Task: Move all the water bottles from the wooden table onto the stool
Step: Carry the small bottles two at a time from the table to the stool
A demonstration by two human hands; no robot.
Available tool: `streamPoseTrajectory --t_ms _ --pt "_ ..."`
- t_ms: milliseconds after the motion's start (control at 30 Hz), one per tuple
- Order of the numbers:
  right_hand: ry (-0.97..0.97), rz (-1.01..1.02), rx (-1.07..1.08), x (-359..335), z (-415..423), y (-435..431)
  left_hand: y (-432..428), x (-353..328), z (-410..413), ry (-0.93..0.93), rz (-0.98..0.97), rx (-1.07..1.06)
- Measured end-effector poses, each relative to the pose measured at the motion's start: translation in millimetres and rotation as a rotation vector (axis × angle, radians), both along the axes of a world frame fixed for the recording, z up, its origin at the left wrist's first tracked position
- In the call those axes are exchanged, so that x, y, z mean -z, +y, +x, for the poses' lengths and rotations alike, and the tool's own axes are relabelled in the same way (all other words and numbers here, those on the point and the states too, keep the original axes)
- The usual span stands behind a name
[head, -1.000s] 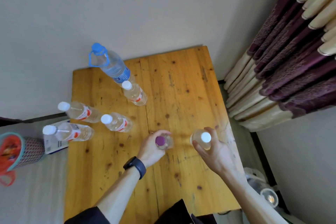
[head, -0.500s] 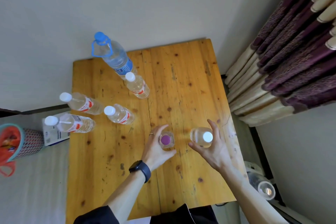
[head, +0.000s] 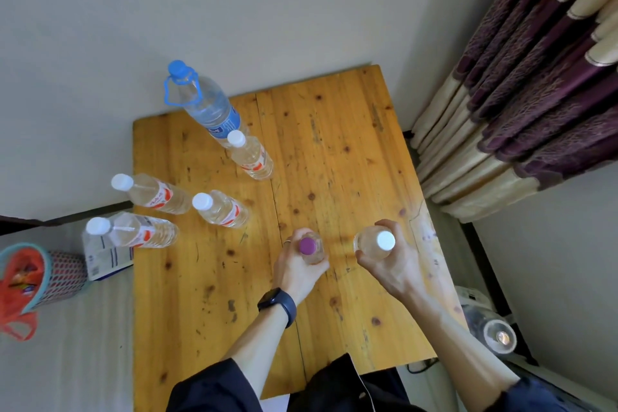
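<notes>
The wooden table (head: 334, 150) under my hands is knotty pine plank with a glossy varnish. The water bottles (head: 220, 209) are clear, smooth plastic with paper-like labels and matt caps. My wristband (head: 282, 306) looks like matt rubber. The curtain (head: 535, 94) is patterned woven cloth.

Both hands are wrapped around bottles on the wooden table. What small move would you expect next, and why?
Probably a straight lift of both. The left hand grips the purple-capped bottle and the right hand the white-capped bottle, both upright on the wooden table. No stool is clearly in view, so carrying comes after.
</notes>
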State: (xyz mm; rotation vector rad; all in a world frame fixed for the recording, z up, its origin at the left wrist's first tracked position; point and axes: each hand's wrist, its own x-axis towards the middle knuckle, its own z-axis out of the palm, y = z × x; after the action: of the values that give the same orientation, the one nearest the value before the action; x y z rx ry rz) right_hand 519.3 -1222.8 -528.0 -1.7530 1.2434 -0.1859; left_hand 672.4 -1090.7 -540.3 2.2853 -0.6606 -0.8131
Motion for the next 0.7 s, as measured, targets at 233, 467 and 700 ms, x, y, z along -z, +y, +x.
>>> streamPoseTrajectory --t_ms 233,467,700 --pt "-0.026 -0.088 0.170 -60 -48 42 -2 -36 -15 -0.079 -0.031 0.211" --pt "-0.038 -0.149 0.538 -96 -127 117 -18 -59 -65 -0.089 -0.136 0.651" --pt "-0.015 -0.147 1.029 -134 -224 211 -21 -96 -179 -0.078 -0.302 1.083"
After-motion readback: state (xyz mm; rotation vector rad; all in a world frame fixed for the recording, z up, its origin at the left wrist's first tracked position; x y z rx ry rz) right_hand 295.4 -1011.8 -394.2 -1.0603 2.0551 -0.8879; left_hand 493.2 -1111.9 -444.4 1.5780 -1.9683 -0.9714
